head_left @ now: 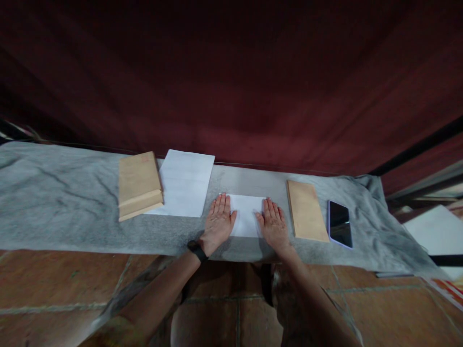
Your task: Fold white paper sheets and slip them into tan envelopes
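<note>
A small white sheet of paper (246,219), perhaps folded, lies flat in front of me on the grey cloth. My left hand (219,218) rests palm down on its left side, fingers stretched out. On its right side lies my right hand (274,222), also flat with the fingers extended. Beyond my left hand are larger white paper sheets (188,180), partly under a stack of brown envelopes (139,178) whose nearest flap sticks out. Close to my right hand sits another stack of brown envelopes (307,210).
The grey cloth (72,207) covers a long, narrow surface. A phone (340,224) in a purple case lies right of the envelopes. Dark red curtain (231,96) hangs behind. Tiled floor (54,279) shows below, and a white panel-like object (436,229) stands at far right.
</note>
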### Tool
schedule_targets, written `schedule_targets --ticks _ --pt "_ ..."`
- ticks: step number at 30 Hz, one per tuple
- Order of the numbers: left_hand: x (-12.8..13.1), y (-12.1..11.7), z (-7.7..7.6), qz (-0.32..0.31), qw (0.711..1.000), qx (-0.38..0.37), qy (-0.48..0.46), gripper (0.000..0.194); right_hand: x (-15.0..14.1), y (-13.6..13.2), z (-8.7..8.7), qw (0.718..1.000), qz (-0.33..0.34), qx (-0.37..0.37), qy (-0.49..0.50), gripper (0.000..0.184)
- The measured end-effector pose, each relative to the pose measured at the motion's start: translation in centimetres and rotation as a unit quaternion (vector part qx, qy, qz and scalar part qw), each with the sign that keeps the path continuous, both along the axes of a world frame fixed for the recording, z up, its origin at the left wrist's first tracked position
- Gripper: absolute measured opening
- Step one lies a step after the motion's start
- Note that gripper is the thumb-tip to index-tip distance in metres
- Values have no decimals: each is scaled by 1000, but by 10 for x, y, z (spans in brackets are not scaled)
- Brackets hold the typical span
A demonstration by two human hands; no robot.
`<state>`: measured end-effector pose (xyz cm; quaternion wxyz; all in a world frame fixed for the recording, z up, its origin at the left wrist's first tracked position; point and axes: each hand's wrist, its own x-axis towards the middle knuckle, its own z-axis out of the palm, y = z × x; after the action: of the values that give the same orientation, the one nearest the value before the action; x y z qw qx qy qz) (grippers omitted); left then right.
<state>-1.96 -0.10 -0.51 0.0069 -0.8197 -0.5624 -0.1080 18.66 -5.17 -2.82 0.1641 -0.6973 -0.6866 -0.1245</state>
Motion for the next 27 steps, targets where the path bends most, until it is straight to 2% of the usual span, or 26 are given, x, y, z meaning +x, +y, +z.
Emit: schedule_targets --ticks 9,20,23,27 --pt "-4 -1 -2 19 1000 4 -10 62 10 -4 -1 1000 -10 -11 6 63" --pt "-7 0 4 32 999 8 -19 62 15 -7 1 999 -35 -18 35 64" --pt "-3 -2 8 12 1000 13 -21 61 11 -3 6 998 -26 -7 56 63" --pt "9 -10 11 -58 998 5 -34 59 -2 4 15 995 24 -23 91 59"
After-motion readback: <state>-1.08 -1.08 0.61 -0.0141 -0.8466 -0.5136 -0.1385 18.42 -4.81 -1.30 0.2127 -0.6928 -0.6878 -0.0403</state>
